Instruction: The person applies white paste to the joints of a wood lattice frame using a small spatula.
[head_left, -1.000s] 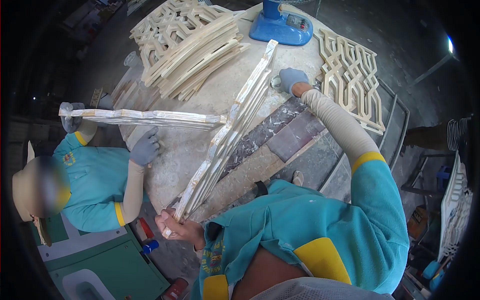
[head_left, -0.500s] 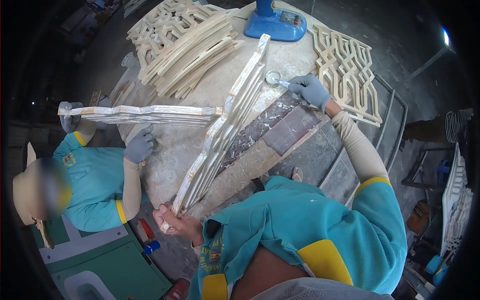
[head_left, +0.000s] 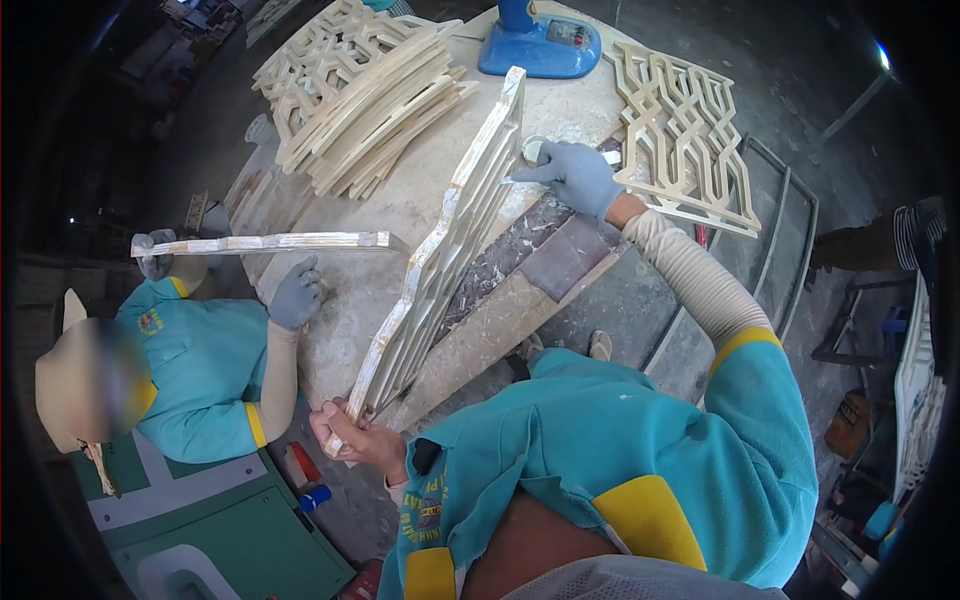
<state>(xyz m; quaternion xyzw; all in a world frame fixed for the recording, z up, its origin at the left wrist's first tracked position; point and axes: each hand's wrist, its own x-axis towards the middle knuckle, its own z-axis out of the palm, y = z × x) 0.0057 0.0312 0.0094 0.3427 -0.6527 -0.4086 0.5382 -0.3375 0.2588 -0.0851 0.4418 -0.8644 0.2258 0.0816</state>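
My bare left hand (head_left: 355,438) grips the lower end of a long wooden lattice panel (head_left: 435,240), which stands on edge, slanting across the table. White patches mark the panel's upper edge. My gloved right hand (head_left: 578,180) is closed on a small spatula (head_left: 612,157); the light handle shows behind the hand, and a thin tip shows near the panel's upper part. Just beyond the fingers is a small round cup (head_left: 533,148), partly covered by my hand. Below the panel lies a dark board (head_left: 575,262) stained white.
A co-worker (head_left: 200,370) in gloves holds a second panel (head_left: 260,243) at the left. Stacked lattice pieces (head_left: 370,110) lie at the back left, a blue device base (head_left: 540,52) at the back, and another lattice (head_left: 690,140) at the right. The table (head_left: 345,330) has a curved edge.
My right hand has moved left from the cup toward the panel with the spatula. The co-worker's panel has shifted away from mine and tilted. My left hand keeps its hold.
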